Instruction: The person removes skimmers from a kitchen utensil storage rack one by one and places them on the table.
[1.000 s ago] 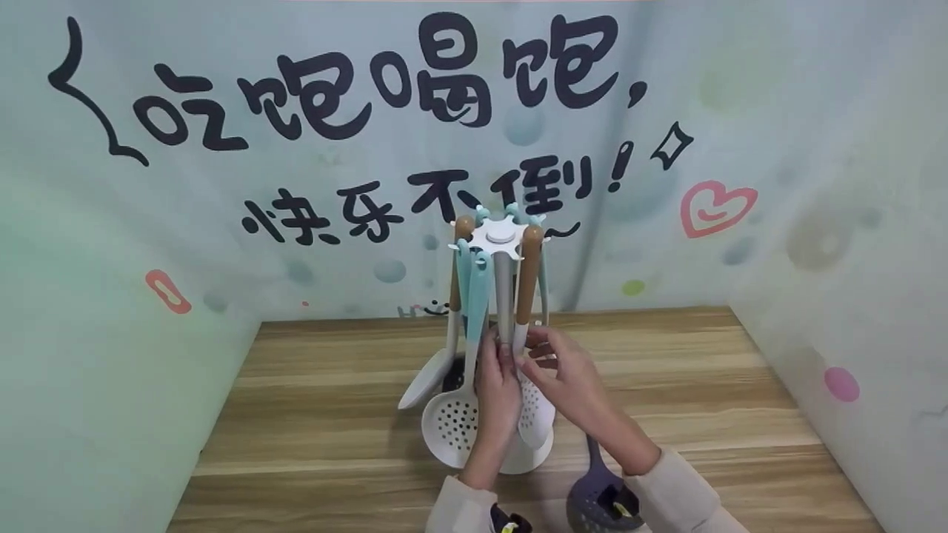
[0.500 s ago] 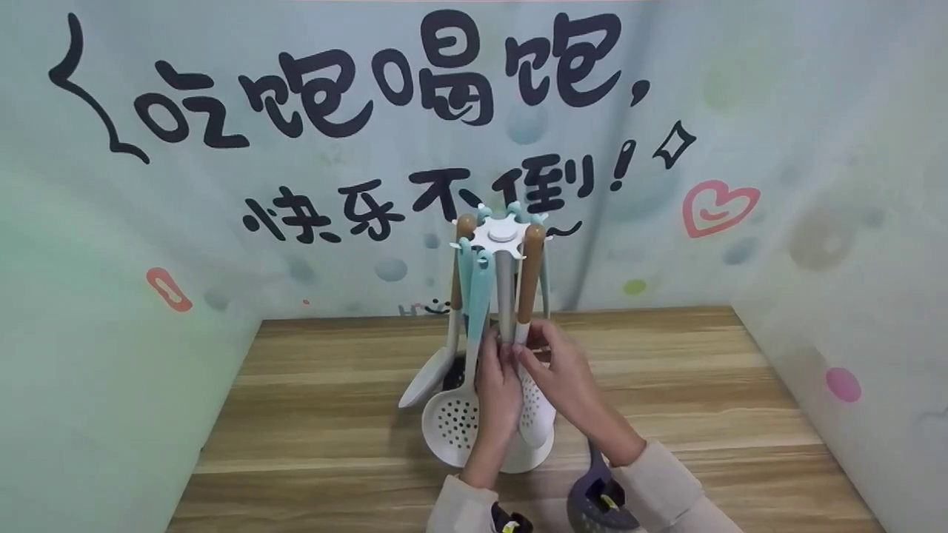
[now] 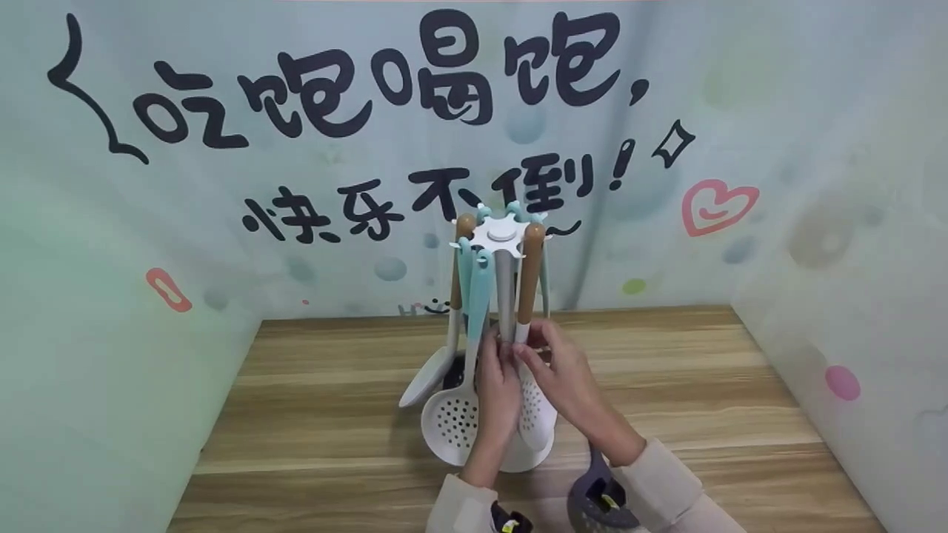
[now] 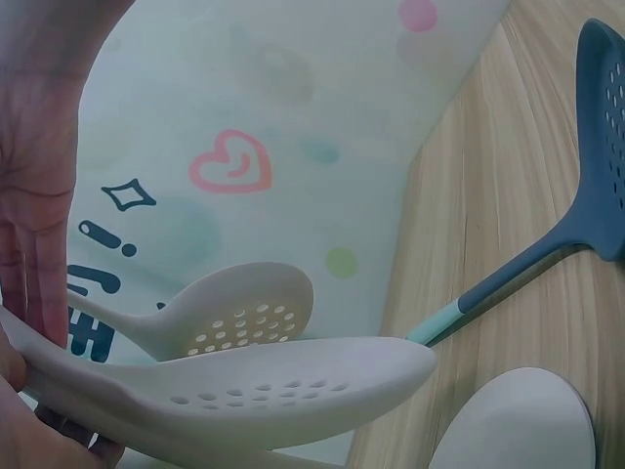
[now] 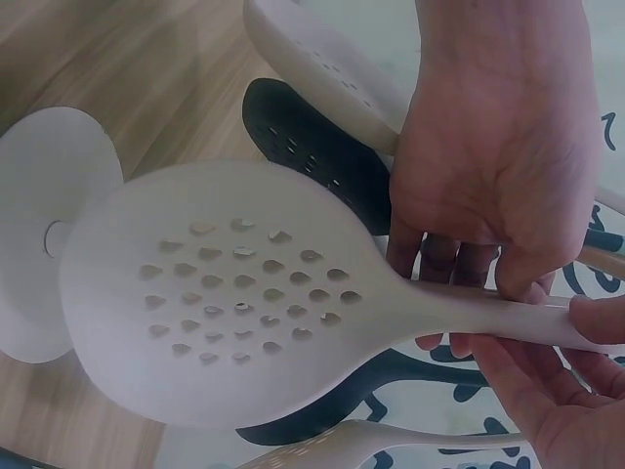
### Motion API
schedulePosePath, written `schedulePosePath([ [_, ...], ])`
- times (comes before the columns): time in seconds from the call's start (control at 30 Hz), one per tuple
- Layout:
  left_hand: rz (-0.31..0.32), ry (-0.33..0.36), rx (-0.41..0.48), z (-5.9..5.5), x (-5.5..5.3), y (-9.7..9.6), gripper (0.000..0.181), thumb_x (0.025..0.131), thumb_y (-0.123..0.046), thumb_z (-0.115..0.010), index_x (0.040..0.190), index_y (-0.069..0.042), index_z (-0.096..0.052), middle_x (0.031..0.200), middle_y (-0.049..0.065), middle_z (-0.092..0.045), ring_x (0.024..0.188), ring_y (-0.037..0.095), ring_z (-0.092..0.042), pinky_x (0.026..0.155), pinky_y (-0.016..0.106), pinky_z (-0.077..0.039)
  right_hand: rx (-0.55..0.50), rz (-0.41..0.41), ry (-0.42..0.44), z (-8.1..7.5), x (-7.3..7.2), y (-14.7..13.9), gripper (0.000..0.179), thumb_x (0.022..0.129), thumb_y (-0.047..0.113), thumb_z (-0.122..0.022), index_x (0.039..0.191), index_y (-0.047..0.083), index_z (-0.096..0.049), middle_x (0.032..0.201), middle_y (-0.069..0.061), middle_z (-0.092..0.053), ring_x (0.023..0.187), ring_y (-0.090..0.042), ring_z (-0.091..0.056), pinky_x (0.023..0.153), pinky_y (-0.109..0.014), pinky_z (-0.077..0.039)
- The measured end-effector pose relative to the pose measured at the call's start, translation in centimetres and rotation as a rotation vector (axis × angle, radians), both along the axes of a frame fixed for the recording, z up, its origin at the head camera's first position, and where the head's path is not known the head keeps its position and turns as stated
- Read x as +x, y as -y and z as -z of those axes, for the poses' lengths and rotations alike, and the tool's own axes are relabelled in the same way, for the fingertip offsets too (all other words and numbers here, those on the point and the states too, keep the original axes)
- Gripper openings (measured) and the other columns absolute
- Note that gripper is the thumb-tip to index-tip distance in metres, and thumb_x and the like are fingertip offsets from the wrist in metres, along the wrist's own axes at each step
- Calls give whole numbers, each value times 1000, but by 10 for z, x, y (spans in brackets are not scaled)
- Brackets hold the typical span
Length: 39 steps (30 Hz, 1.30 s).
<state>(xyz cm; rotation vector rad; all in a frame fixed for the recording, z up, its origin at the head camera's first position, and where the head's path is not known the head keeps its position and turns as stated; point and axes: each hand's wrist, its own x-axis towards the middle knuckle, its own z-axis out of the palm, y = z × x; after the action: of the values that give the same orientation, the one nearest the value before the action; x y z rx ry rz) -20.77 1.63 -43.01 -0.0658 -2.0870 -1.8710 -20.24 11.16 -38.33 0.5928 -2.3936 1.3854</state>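
Note:
A white utensil stand with a grey pole holds several hanging kitchen utensils. My left hand grips its pole below the middle. On the stand's right side hangs a white skimmer with a brown handle. My right hand pinches its neck between thumb and fingers, close beside my left hand. In the left wrist view my right hand comes down from the top, behind the skimmer's neck. In the right wrist view my left hand partly hides behind that neck.
A round white skimmer with a teal handle and a white ladle hang on the stand's left. A dark slotted utensil lies on the wooden table, partly under my right sleeve. A printed curtain stands behind.
My right hand has moved slightly left, and its fingers have closed on the neck of the brown-handled skimmer. My left hand has stayed on the pole.

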Motion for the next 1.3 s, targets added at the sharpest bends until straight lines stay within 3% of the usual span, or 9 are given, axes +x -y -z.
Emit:
schedulePosePath([
  [0.47,-10,-12,-19,-1,-1,0,31,101,-13,-36,131,-18,-40,138,5,-44,132,23,-39,106,46,-34,11,15,-7,-5,2,-2,23,90,9,-59,110,2,-54,100,-10,-62,89,-20,-62,71,-30,-53],
  [0.7,-33,-5,-39,-1,0,-2,25,100,-11,-37,124,-12,-43,120,8,-53,114,22,-53,95,43,-43,-2,-3,-29,-7,4,-4,23,90,7,-59,111,0,-53,99,-12,-62,89,-22,-62,72,-32,-54],
  [1.03,-33,-3,-47,-1,1,0,23,102,-14,-34,123,-14,-43,105,5,-55,97,18,-55,84,37,-45,-2,8,6,-7,7,-10,23,90,7,-58,112,1,-53,99,-12,-62,92,-25,-62,75,-32,-54],
  [1.3,-31,30,-44,-1,1,0,23,102,-17,-34,122,-14,-44,108,6,-58,106,22,-56,92,44,-44,-5,9,2,-5,13,-18,22,90,6,-58,111,2,-53,98,-10,-63,91,-22,-62,74,-31,-54],
])
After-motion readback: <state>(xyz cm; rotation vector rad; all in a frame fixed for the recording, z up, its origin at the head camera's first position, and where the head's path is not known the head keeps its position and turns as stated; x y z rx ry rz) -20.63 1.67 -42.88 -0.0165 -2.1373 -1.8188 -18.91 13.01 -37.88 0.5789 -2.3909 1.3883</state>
